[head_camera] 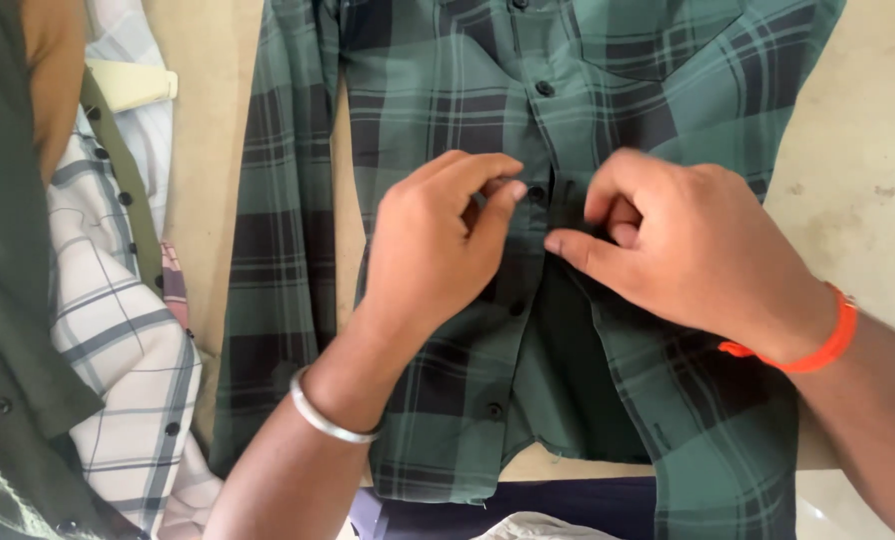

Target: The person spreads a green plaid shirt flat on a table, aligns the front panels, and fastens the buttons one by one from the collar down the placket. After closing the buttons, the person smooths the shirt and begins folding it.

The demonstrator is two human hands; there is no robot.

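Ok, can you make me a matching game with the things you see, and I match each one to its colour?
Things:
1. plaid shirt
2. band on the right hand's wrist
3. bangle on the left hand's wrist
4. checked shirt at the side

Colours:
A. silver
B. white and grey
C. green and dark
D. orange

Pairs: 1-C, 2-D, 3-A, 4-B

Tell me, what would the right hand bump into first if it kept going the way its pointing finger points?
Probably the left hand: the right hand points leftward across the green plaid shirt, at the left fingertips.
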